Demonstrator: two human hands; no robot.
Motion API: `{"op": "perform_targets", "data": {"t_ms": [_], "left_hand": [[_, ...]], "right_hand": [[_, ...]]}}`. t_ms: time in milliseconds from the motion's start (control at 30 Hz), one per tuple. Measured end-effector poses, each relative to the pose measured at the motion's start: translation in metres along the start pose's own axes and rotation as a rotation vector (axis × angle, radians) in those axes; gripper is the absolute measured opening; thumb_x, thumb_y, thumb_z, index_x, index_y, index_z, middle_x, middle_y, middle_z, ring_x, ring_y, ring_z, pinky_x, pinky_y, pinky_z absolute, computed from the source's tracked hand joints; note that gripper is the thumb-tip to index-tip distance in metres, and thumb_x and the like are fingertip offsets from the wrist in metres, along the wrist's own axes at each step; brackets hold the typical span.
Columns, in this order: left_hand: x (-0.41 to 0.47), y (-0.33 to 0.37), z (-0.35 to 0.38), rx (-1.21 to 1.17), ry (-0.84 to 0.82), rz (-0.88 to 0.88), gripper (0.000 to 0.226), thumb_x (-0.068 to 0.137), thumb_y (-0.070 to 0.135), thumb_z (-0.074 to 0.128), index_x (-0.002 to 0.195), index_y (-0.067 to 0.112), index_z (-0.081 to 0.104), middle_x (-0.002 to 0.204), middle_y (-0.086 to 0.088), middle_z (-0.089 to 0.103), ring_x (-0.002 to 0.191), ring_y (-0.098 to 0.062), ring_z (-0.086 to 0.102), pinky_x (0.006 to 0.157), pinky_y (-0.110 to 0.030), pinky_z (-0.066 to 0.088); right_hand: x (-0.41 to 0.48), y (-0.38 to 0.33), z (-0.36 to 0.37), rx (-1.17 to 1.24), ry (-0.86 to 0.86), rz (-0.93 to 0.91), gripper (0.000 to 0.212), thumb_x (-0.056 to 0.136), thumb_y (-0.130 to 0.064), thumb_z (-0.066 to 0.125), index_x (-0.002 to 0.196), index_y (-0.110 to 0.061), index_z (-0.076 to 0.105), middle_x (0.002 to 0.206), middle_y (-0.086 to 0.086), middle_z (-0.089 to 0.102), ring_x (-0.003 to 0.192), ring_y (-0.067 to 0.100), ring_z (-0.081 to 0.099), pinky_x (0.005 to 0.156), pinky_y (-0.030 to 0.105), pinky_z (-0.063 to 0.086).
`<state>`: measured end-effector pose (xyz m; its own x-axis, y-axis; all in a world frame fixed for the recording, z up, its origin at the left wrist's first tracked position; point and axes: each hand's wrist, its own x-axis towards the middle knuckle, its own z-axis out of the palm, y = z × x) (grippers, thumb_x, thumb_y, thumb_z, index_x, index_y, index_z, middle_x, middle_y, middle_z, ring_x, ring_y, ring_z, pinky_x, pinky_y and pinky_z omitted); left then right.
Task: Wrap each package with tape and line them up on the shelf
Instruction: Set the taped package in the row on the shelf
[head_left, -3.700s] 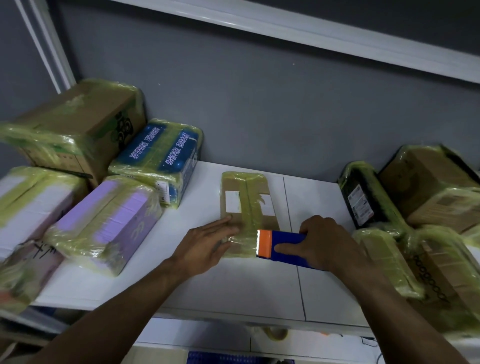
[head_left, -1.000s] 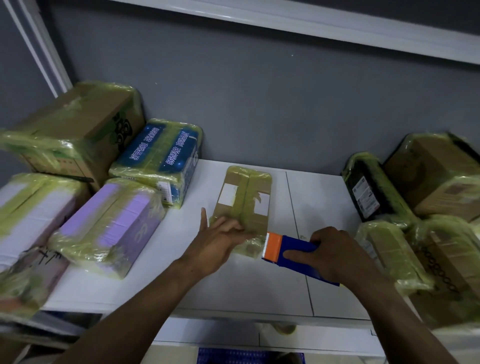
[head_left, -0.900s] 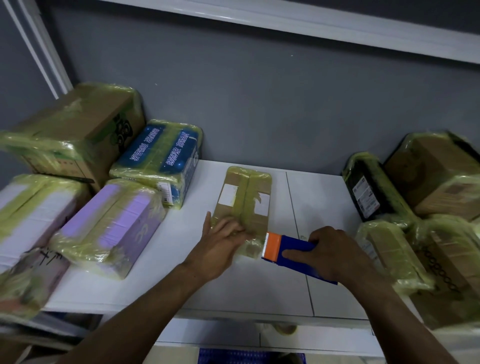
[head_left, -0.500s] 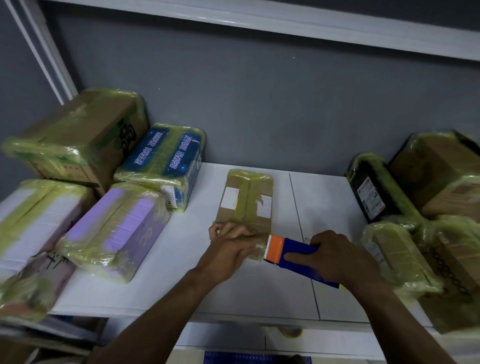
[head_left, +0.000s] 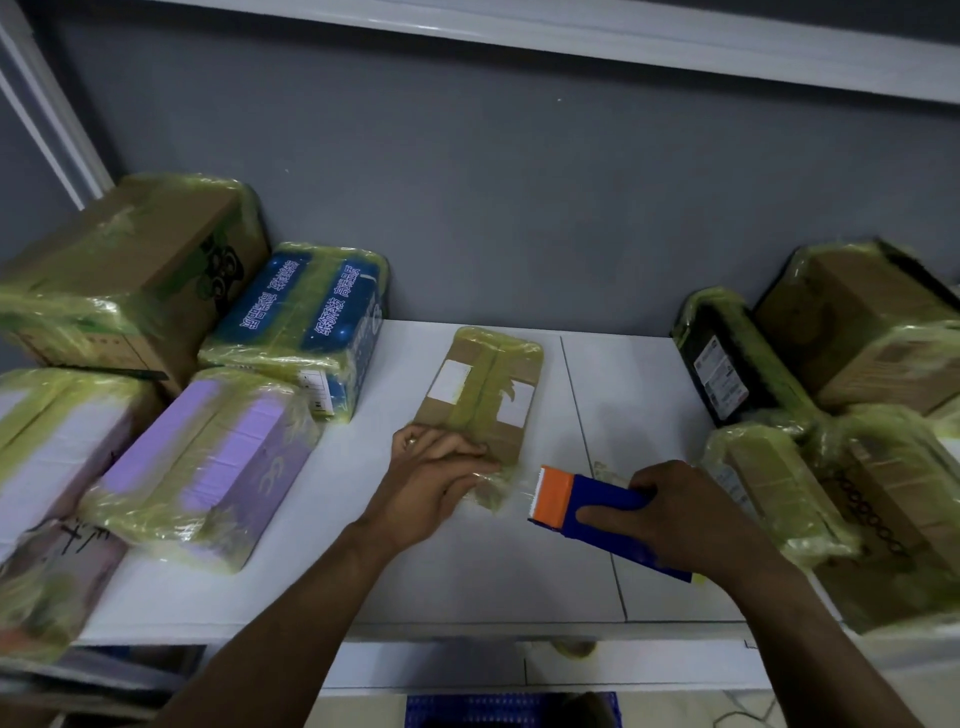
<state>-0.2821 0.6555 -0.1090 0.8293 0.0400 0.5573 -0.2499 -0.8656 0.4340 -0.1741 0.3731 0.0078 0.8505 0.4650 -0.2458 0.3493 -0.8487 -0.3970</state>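
Dispenser (head_left: 589, 506) pulled off flat package (head_left: 483, 384), grasped in right grip (head_left: 685, 514), left grip (head_left: 436, 478) clutching package

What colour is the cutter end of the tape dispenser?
Orange, on the tape dispenser; seen in the head view.
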Motion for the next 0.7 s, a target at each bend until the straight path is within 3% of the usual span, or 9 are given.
{"op": "perform_targets", "data": {"t_ms": [133,267,333,433,500,600,633,700], "left_hand": [[0.001,-0.003,-0.002,-0.016,0.004,0.012,0.029,0.103,0.047,0.051,0.119,0.037,0.073,0.12,0.017,0.064,0.123,-0.013,0.053,0.112,-0.034,0.017],[-0.004,0.006,0.003,0.003,0.015,-0.071,0.027,0.1,0.043,0.053,0.115,0.034,0.074,0.124,0.014,0.064,0.134,-0.014,0.049,0.119,-0.063,0.0],[-0.007,0.012,0.006,0.007,0.017,-0.138,0.026,0.095,0.051,0.058,0.113,0.038,0.073,0.129,0.02,0.061,0.141,-0.012,0.041,0.117,-0.069,-0.008],[-0.002,0.019,0.011,-0.008,0.051,-0.243,0.042,0.081,0.076,0.061,0.101,0.042,0.073,0.123,0.029,0.057,0.138,0.001,0.036,0.118,-0.06,-0.012],[0.003,0.022,0.013,-0.035,0.1,-0.286,0.047,0.077,0.082,0.056,0.093,0.042,0.075,0.115,0.03,0.057,0.131,0.003,0.038,0.118,-0.058,-0.007],[0.006,0.021,0.015,-0.111,0.146,-0.266,0.041,0.077,0.074,0.066,0.092,0.038,0.078,0.112,0.027,0.062,0.127,-0.008,0.048,0.116,-0.059,0.018],[0.006,0.021,0.015,-0.129,0.16,-0.246,0.039,0.076,0.07,0.071,0.094,0.036,0.079,0.112,0.025,0.064,0.125,-0.011,0.051,0.114,-0.055,0.025],[0.008,0.021,0.016,-0.118,0.207,-0.205,0.033,0.073,0.06,0.082,0.092,0.033,0.08,0.11,0.024,0.066,0.123,-0.007,0.05,0.114,-0.033,0.025]], "right_hand": [[0.0,0.015,0.004,0.008,0.021,0.028,0.074,0.052,-0.093,0.061,0.07,-0.02,0.064,0.067,-0.003,0.066,0.062,0.011,0.067,0.06,0.026,0.052],[0.005,0.016,0.013,-0.094,0.048,0.043,0.061,0.067,-0.086,0.067,0.073,-0.026,0.059,0.068,-0.01,0.061,0.062,0.003,0.062,0.055,0.018,0.041],[0.007,0.014,0.016,-0.133,0.065,0.052,0.062,0.066,-0.087,0.066,0.072,-0.026,0.058,0.066,-0.012,0.058,0.058,0.0,0.057,0.05,0.015,0.035],[0.011,0.008,0.021,-0.186,0.074,0.053,0.062,0.067,-0.089,0.064,0.071,-0.028,0.052,0.064,-0.014,0.053,0.053,-0.003,0.052,0.046,0.013,0.029],[0.016,0.006,0.026,-0.189,0.071,0.047,0.061,0.069,-0.087,0.065,0.074,-0.028,0.053,0.067,-0.014,0.054,0.055,-0.002,0.053,0.046,0.014,0.032],[0.026,0.003,0.036,-0.149,0.064,0.044,0.068,0.071,-0.084,0.066,0.085,-0.018,0.06,0.076,-0.006,0.061,0.066,0.009,0.063,0.057,0.022,0.049],[0.028,0.0,0.039,-0.152,0.062,0.042,0.07,0.071,-0.085,0.066,0.088,-0.017,0.06,0.078,-0.004,0.062,0.069,0.012,0.065,0.062,0.025,0.054],[0.033,-0.005,0.042,-0.179,0.07,0.037,0.072,0.071,-0.085,0.065,0.089,-0.016,0.06,0.079,-0.003,0.061,0.071,0.014,0.065,0.065,0.028,0.055]]}}
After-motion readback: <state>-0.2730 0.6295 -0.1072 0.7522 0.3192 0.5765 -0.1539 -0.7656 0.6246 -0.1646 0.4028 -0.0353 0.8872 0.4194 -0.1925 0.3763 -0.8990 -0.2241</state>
